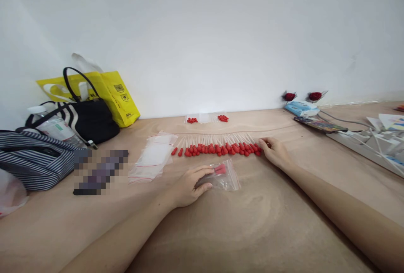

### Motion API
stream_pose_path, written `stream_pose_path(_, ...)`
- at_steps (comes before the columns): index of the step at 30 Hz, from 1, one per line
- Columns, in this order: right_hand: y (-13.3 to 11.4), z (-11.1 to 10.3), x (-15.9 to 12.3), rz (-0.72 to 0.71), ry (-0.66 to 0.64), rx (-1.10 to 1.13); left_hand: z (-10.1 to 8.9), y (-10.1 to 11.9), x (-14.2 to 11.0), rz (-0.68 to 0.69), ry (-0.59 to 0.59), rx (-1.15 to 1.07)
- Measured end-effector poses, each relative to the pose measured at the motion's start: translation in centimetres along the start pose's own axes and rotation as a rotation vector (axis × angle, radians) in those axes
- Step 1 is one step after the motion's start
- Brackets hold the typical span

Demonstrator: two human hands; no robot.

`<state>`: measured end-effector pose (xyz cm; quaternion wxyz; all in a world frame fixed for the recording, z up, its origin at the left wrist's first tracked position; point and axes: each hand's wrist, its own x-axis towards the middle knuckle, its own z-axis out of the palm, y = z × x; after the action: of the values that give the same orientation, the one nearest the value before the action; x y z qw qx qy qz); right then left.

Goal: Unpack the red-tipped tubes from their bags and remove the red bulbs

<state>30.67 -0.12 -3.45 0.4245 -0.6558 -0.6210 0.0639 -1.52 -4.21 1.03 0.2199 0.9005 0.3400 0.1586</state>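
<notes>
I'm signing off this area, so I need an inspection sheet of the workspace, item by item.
Surface: brown tabletop.
Job's things: red pieces with pale stems in a row; clear bag with red inside; flat pouches left of the row; two red clusters behind it.
Clutter: striped bag, black bag, yellow bag left; blue packet, phone right.
Hands: left hand at the clear bag; right hand at the row's right end.
Cables: grey cable, right.
Surroundings: white wall; two dark red roses.
</notes>
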Motion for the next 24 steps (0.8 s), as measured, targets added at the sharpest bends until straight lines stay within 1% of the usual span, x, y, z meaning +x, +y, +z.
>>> stream_pose_path(4, -0.6, -0.3, 0.0, -0.012, 0.039, 0.013, 0.0, 0.1, 0.0, -0.003, 0.004, -0.012)
stream_pose_path(6, -1.7, -0.5, -0.6, -0.066, 0.069, 0.063, -0.1, 0.2, 0.0, -0.013, 0.001, -0.014)
stream_pose_path(7, -2.5, -0.6, -1.1, -0.129, 0.07, 0.103, -0.1, 0.3, 0.0, -0.022, -0.001, -0.017)
stream_pose_path(8, -3.5, -0.7, -1.7, -0.219, 0.033, 0.154, -0.2, 0.4, -0.1, -0.034, -0.004, -0.02)
stream_pose_path(10, -5.5, -0.6, -3.1, -0.403, -0.183, 0.173, -0.3, 0.6, -0.1, -0.065, -0.011, -0.026)
stream_pose_path(11, -6.4, -0.4, -3.8, -0.464, -0.271, 0.135, -0.3, 0.6, -0.1, -0.078, -0.013, -0.029)
stream_pose_path(12, -7.2, -0.2, -4.5, -0.491, -0.348, 0.088, -0.4, 0.7, -0.1, -0.084, -0.014, -0.035)
stream_pose_path(14, -8.3, 0.4, -5.4, -0.488, -0.411, 0.04, -0.4, 0.7, -0.1, -0.08, -0.013, -0.055)
stream_pose_path(16, -8.8, 1.1, -5.8, -0.452, -0.425, 0.026, -0.4, 0.6, 0.0, -0.069, 0.002, -0.079)
stream_pose_path(20, -8.9, 2.0, -5.9, -0.431, -0.435, -0.003, -0.4, 0.6, 0.2, -0.063, 0.014, -0.098)
stream_pose_path(24, -9.0, 1.9, -5.9, -0.459, -0.456, -0.041, -0.3, 0.7, 0.2, -0.042, -0.006, -0.067)
